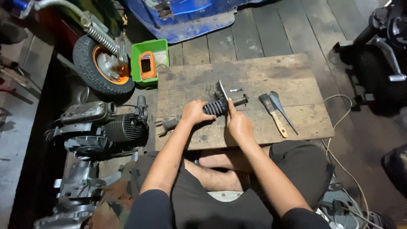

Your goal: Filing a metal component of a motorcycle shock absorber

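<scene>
- Fingers of my left hand (193, 112) wrap the ribbed rubber boot (215, 108) on its shaft (239, 101), lying on the wooden board (296, 76).
- Right hand (238, 123) grips a blade (223, 90) against it.
- Risk, I judge: blade slipping toward my left fingers.

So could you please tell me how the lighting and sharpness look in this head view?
Head view: the bare wooden board is evenly lit and sharp; the left hand and right hand on the black ribbed rubber boot look crisp; frame edges fall into deep shadow.
</scene>
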